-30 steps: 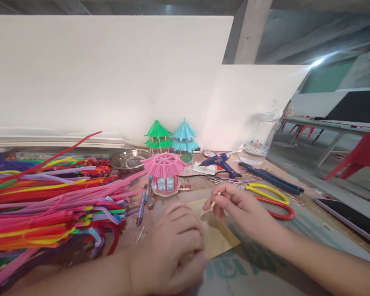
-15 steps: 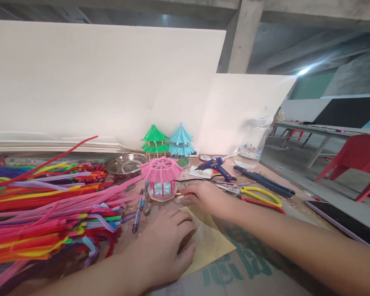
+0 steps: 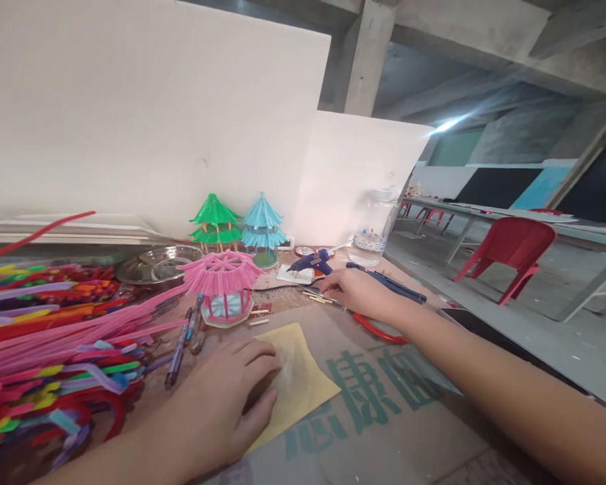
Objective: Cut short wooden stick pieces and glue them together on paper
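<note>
My left hand (image 3: 227, 397) lies over the left part of a yellow paper sheet (image 3: 297, 377), palm down, fingers loosely bent and thumb apart. My right hand (image 3: 361, 293) reaches over tools at the back right. Its fingers bend down together, and whatever they hold is hidden. Several short wooden sticks (image 3: 317, 298) lie just left of its fingertips. Below it shows the red handle (image 3: 381, 330) of a hand tool, partly covered. A small pavilion with a pink roof (image 3: 221, 273) stands beyond my left hand, and two short sticks (image 3: 259, 322) lie beside its base.
Colourful pipe cleaners (image 3: 81, 316) crowd the left. Green (image 3: 215, 219) and blue (image 3: 263, 222) pavilions stand at the back, near a metal dish (image 3: 156, 265). A glue gun (image 3: 310, 263), dark-handled tool (image 3: 391, 283) and clear jar (image 3: 371, 232) sit right. Pens (image 3: 179, 350) lie left.
My right hand has moved right, from beside the pink pavilion to the tools, leaving short sticks by the base. My left hand stays on the sheet. The view has turned right.
</note>
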Motion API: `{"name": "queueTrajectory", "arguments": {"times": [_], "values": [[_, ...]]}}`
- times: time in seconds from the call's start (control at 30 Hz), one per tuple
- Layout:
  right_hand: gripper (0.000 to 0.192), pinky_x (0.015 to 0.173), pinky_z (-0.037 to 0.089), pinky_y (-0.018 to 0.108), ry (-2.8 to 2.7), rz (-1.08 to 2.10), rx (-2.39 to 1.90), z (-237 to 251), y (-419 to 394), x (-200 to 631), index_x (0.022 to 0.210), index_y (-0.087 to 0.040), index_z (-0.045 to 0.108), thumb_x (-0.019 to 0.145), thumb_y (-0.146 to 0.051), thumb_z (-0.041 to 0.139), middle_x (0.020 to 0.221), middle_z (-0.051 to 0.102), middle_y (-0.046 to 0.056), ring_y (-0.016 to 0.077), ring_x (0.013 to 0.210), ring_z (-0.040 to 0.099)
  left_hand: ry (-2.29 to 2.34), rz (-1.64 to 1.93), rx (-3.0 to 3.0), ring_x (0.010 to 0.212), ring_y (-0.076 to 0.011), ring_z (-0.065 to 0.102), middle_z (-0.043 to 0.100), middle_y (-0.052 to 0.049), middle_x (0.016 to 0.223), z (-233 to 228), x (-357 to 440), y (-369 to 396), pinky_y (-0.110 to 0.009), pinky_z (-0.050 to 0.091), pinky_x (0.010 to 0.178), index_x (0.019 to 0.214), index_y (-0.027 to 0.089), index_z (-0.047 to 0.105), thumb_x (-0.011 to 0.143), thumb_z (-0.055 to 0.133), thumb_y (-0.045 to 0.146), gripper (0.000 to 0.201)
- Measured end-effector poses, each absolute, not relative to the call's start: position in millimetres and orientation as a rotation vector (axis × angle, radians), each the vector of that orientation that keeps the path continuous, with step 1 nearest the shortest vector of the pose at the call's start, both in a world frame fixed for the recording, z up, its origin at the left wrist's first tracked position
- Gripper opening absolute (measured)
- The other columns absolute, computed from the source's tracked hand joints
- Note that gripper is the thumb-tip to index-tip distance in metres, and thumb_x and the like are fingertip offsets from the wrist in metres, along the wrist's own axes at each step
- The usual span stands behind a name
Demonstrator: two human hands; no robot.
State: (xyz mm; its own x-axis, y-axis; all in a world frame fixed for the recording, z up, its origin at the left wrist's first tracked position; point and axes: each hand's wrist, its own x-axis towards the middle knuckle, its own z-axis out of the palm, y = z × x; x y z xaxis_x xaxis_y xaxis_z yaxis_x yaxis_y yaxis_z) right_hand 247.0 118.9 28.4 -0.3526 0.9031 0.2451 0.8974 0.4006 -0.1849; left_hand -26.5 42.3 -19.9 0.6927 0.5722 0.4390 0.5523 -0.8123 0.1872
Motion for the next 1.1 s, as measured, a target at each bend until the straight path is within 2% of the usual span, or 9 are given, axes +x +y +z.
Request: {"name": "queueTrajectory", "arguments": {"times": [0.13,0.23,0.4,0.53,0.67,0.73,1.1], "values": [[0.024,0.079,0.046,0.027,-2.365,-0.001,-1.561,16.2,118.6,251.6,0.104,-0.02,0.073,0.083,-0.011,0.065,0.107,0.073,0.009,0.0229,0.096,0.067,0.943,0.756,2.9,0.102,-0.024,0.065,0.07,-0.006,0.111,-18.9,-26.6,43.1,-0.041,0.054,0.089,0.104,0.023,0.065,0.085,0.051,0.018,0.024],[0.033,0.082,0.046,0.027,-2.395,-0.023,-1.591,14.4,118.8,252.1,0.114,-0.021,0.07,0.082,-0.013,0.068,0.11,0.073,0.009,0.0241,0.1,0.067,0.928,0.739,2.935,0.102,-0.0238,0.066,0.07,-0.006,0.111,-17.4,-26.9,43.2,-0.041,0.055,0.087,0.106,0.022,0.065,0.086,0.05,0.019,0.025],[0.026,0.079,0.046,0.027,-2.383,-0.018,-1.656,15.2,116.0,247.3,0.104,-0.019,0.073,0.087,-0.007,0.058,0.104,0.075,0.008,0.0237,0.096,0.068,0.929,0.769,2.942,0.103,-0.0229,0.066,0.07,-0.005,0.112,-18.7,-27.3,44.3,-0.04,0.055,0.089,0.106,0.024,0.065,0.087,0.049,0.019,0.025],[0.033,0.082,0.046,0.026,-2.347,-0.031,-1.689,13.5,116.0,245.8,0.113,-0.02,0.07,0.087,-0.006,0.056,0.114,0.073,0.007,0.0225,0.099,0.068,0.922,0.782,2.945,0.103,-0.0233,0.066,0.071,-0.005,0.112,-17.4,-26.7,45.3,-0.039,0.055,0.089,0.105,0.023,0.066,0.087,0.049,0.02,0.025],[0.034,0.087,0.045,0.03,-2.293,-0.087,-1.744,8.7,122.0,252.1,0.119,-0.014,0.067,0.089,-0.006,0.052,0.117,0.07,0.015,0.0265,0.109,0.063,0.91,0.764,2.95,0.1,-0.0234,0.067,0.072,-0.006,0.11,-15.3,-25.8,44.9,-0.039,0.056,0.087,0.104,0.022,0.067,0.086,0.05,0.019,0.025],[0.031,0.086,0.045,0.03,-2.287,-0.106,-1.765,6.4,125.3,256.4,0.116,-0.012,0.067,0.089,-0.006,0.054,0.114,0.07,0.016,0.0275,0.107,0.064,0.912,0.789,2.934,0.099,-0.0232,0.068,0.072,-0.006,0.109,-15.5,-25.7,44.7,-0.038,0.056,0.086,0.103,0.022,0.068,0.086,0.05,0.019,0.024],[0.017,0.085,0.045,0.03,-2.35,-0.121,-1.629,8.4,119.9,252.3,0.103,-0.017,0.073,0.092,-0.017,0.06,0.108,0.069,0.011,0.0242,0.101,0.064,0.9,0.775,2.927,0.097,-0.0233,0.067,0.071,-0.007,0.106,-12.7,-23.5,43.6,-0.039,0.055,0.085,0.102,0.02,0.068,0.086,0.049,0.018,0.025]]}}
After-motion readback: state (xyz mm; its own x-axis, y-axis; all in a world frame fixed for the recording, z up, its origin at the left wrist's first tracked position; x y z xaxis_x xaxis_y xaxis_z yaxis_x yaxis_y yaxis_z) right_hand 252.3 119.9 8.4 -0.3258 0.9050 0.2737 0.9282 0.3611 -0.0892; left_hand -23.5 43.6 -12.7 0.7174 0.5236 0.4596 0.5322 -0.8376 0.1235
